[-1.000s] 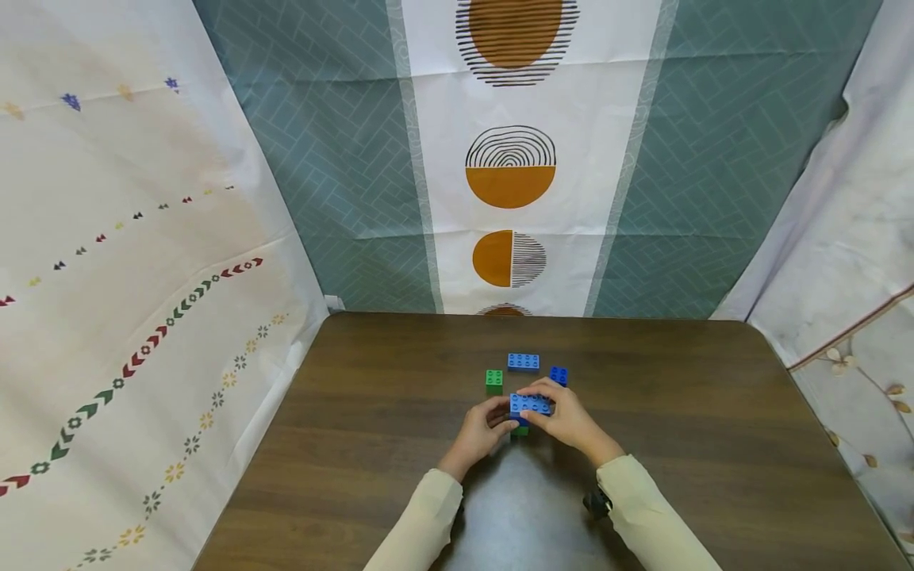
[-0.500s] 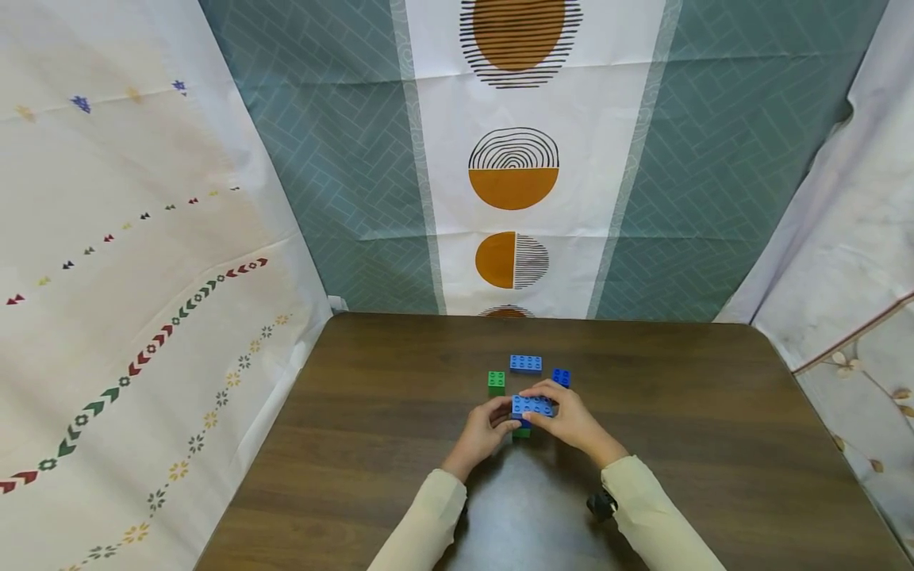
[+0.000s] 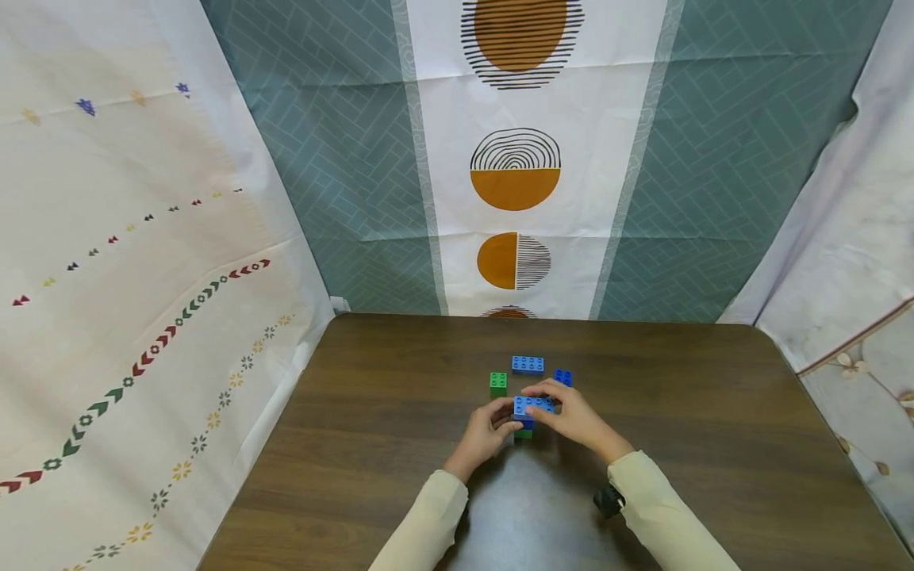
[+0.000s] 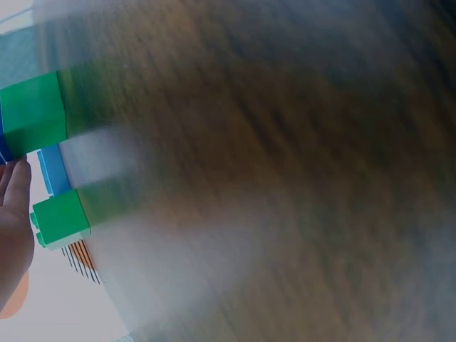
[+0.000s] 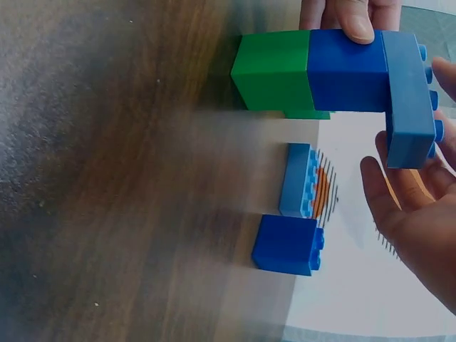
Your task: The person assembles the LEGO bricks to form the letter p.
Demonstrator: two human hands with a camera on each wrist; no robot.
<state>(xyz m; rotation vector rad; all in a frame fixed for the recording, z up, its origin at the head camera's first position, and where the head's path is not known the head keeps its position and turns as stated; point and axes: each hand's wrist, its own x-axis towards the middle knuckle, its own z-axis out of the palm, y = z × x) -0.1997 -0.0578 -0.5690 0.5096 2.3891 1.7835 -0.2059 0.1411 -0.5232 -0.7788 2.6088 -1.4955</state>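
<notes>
A stack of toy building bricks stands on the table: a green brick (image 5: 274, 75) at the bottom, a dark blue brick (image 5: 347, 75) in the middle, and a long light blue brick (image 5: 410, 107) on top, jutting out to the right. My left hand (image 3: 480, 434) grips the stack from the left, its thumb on the dark blue brick. My right hand (image 3: 580, 416) curls round the overhanging end of the long light blue brick, fingers on the far side and thumb over the near top edge. The green bottom brick is mostly hidden in the head view.
Behind the stack lie a second green brick (image 3: 498, 385), another long light blue brick (image 3: 528, 365) and a second dark blue brick (image 3: 562, 377), partly hidden by my right hand. A dark wristband device (image 3: 608, 501) shows below my right sleeve. Patterned cloth (image 3: 514, 270) hangs behind the table.
The right thumb has shifted slightly up over the top of the long light blue brick. Otherwise both hands and the stack stay put; the head view has drifted slightly.
</notes>
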